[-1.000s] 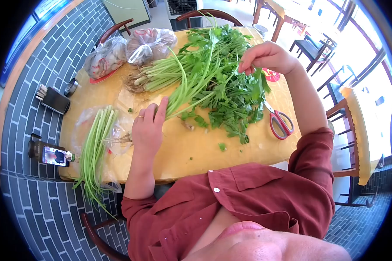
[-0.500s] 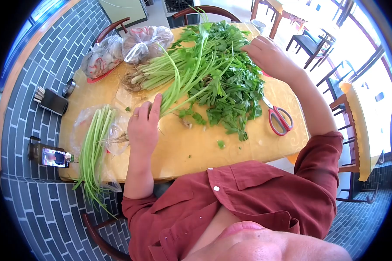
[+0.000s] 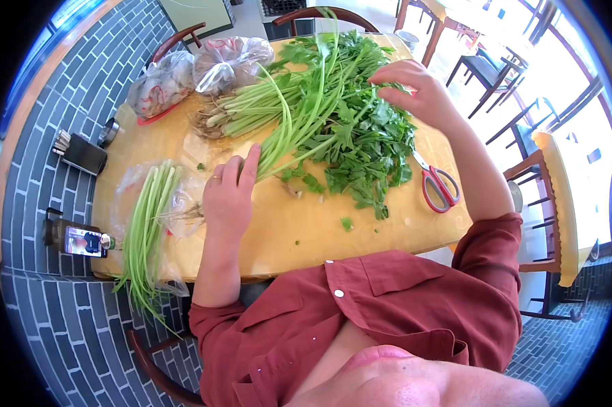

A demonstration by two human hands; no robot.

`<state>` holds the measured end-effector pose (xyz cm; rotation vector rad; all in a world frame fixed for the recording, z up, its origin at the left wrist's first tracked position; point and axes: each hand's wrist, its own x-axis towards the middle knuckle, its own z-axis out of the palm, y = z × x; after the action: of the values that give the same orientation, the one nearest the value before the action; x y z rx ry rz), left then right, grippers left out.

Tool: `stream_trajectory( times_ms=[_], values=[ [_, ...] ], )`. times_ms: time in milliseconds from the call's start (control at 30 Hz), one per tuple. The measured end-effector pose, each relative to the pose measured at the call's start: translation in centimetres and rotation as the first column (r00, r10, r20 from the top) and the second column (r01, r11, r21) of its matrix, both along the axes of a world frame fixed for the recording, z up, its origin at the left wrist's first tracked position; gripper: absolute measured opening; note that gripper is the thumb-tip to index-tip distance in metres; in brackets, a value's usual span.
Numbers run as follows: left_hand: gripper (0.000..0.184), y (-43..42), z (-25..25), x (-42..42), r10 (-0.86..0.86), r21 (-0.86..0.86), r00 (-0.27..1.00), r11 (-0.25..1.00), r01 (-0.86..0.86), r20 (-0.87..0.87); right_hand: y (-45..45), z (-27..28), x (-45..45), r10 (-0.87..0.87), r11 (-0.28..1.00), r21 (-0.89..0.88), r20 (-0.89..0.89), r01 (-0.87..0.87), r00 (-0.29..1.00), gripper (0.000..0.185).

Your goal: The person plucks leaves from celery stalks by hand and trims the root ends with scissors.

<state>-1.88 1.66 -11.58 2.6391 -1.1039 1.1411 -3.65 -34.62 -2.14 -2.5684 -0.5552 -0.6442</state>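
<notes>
Bags (image 3: 228, 66) of unclear contents, sticks (image 3: 62, 141) in holder (image 3: 86, 156), left hand (image 3: 228, 198) gripping stalks (image 3: 276, 145), right hand (image 3: 420, 93) spread

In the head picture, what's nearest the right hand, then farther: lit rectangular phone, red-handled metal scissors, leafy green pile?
1. Leafy green pile: by the right hand.
2. Red-handled metal scissors: table's right.
3. Lit rectangular phone: table's left edge.

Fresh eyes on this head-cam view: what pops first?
The big heap of leafy celery on the yellow-covered table, with the left hand on its near-left stalks and the right hand by the leaves' right side. Next, red-handled scissors right of the heap, and bare celery stalks overhanging the table's near-left edge.
</notes>
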Motion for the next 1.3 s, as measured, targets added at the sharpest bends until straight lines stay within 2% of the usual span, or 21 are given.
stream_trajectory(
  times_ms=[33, 133, 267, 367, 433, 500, 600, 700, 767, 800, 900, 933, 1033, 1100, 1167, 1200, 1267, 1300],
  values=[
    [0.061, 0.0, -0.1, 0.1, 0.000, 0.003, 1.000, 1.000, 0.000, 0.004, 0.9, -0.3, -0.2, 0.051, 0.999, 0.007, 0.037, -0.051, 0.998, 0.029],
    [0.059, -0.1, -0.1, -0.2, -0.011, 0.008, 1.000, 1.000, 0.011, -0.004, 4.2, -1.3, -1.0, 0.011, 0.987, -0.162, 0.141, 0.012, 0.990, 0.021],
    [0.057, 0.2, 0.0, 0.1, -0.014, -0.019, 1.000, 1.000, 0.015, 0.023, 4.3, -2.4, -0.6, 0.209, 0.974, -0.090, -0.005, -0.209, 0.978, 0.020],
    [0.058, 0.3, 0.0, 0.1, -0.001, -0.026, 1.000, 1.000, 0.002, 0.022, 3.2, -2.1, -0.5, 0.008, 0.978, -0.208, 0.129, 0.019, 0.992, 0.018],
    [0.058, 0.4, -0.1, 0.2, 0.003, -0.020, 1.000, 1.000, -0.002, 0.022, 1.1, -2.1, 0.0, -0.150, 0.941, -0.246, 0.310, 0.232, 0.939, 0.017],
    [0.060, 0.5, -0.2, 0.2, 0.014, -0.017, 1.000, 1.000, -0.014, 0.005, -1.5, -2.3, 0.5, -0.328, 0.906, -0.179, 0.272, 0.382, 0.905, 0.016],
    [0.065, 0.7, -0.2, 0.2, 0.031, -0.030, 0.999, 0.999, -0.032, -0.028, -4.0, -2.7, 0.3, -0.285, 0.956, -0.075, -0.026, 0.282, 0.958, 0.021],
    [0.065, 0.6, 0.0, 0.3, 0.010, -0.077, 0.999, 0.997, -0.014, -0.048, -1.3, -2.8, -1.6, -0.118, 0.993, -0.066, -0.314, 0.102, 0.942, 0.026],
    [0.064, 0.6, 0.0, 0.3, -0.013, -0.110, 0.997, 0.994, 0.005, -0.075, -0.1, -3.8, -1.7, 0.030, 0.994, -0.096, -0.216, -0.052, 0.976, 0.033],
    [0.064, 0.6, 0.0, 0.2, -0.023, -0.136, 0.995, 0.991, 0.009, -0.099, 1.2, -3.3, -2.0, 0.006, 0.991, -0.130, -0.167, -0.028, 0.986, 0.026],
    [0.063, 0.5, 0.3, -0.1, -0.072, -0.222, 0.985, 0.974, 0.036, -0.158, 2.3, -3.5, -0.7, 0.178, 0.978, -0.113, -0.001, -0.177, 0.984, 0.020],
    [0.063, 0.6, 0.5, -0.1, -0.099, -0.258, 0.981, 0.965, 0.053, -0.169, 3.1, -3.2, -0.5, 0.202, 0.979, -0.036, 0.069, -0.199, 0.977, 0.015],
    [0.058, 0.3, 1.8, -0.3, -0.191, -0.384, 0.957, 0.918, 0.094, -0.221, 5.3, -1.4, -0.4, 0.204, 0.972, 0.082, 0.177, -0.221, 0.963, 0.016],
    [0.053, 0.6, 2.6, -0.2, -0.260, -0.460, 0.923, 0.881, 0.108, -0.282, 6.2, -0.5, -0.2, 0.221, 0.963, 0.097, 0.247, -0.251, 0.943, 0.018],
    [0.047, 1.3, 2.8, 0.0, -0.332, -0.523, 0.870, 0.846, 0.103, -0.365, 7.0, 0.4, -0.2, 0.219, 0.959, 0.105, 0.313, -0.262, 0.924, 0.020],
    [0.044, 1.5, 3.3, -0.2, -0.400, -0.587, 0.807, 0.805, 0.083, -0.434, 7.2, 0.7, -0.1, 0.227, 0.958, 0.108, 0.287, -0.267, 0.931, 0.023],
    [0.038, 1.4, 4.4, -0.8, -0.535, -0.697, 0.651, 0.717, 0.013, -0.538, 7.6, 1.7, 0.1, 0.208, 0.960, 0.097, 0.386, -0.264, 0.899, 0.025],
    [0.036, 1.3, 4.6, -0.7, -0.620, -0.747, 0.590, 0.664, 0.042, -0.517, 7.8, 2.1, 0.2, 0.197, 0.961, 0.094, 0.431, -0.261, 0.880, 0.026]
  ],
)
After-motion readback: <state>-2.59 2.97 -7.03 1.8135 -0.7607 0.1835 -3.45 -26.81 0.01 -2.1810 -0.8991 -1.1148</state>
